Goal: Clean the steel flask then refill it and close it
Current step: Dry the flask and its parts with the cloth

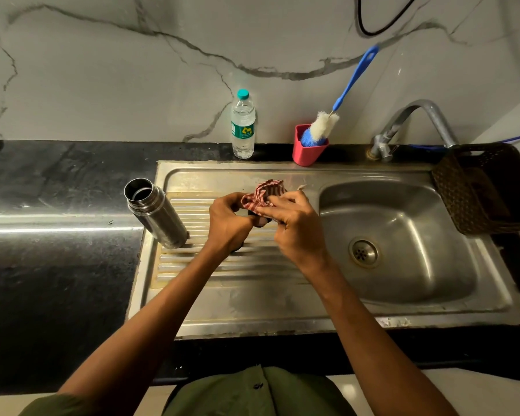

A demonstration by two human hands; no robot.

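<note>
Both hands hold a striped cloth [263, 196]: left hand [228, 219] gripping a dark object beneath, probably the cap, right hand [294, 219] pinching fabric. The open steel flask [155, 213] stands upright at nine o'clock, nearest the left hand.

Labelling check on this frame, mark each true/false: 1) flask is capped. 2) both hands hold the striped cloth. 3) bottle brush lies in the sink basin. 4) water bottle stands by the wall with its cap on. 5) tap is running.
1) False: the steel flask stands open on the drainboard, mouth uncovered.
2) True: the left hand and right hand both grip the striped cloth, wrapped around a small dark object.
3) False: the bottle brush stands in the red cup.
4) True: water bottle.
5) False: no water shows at the tap.
</note>
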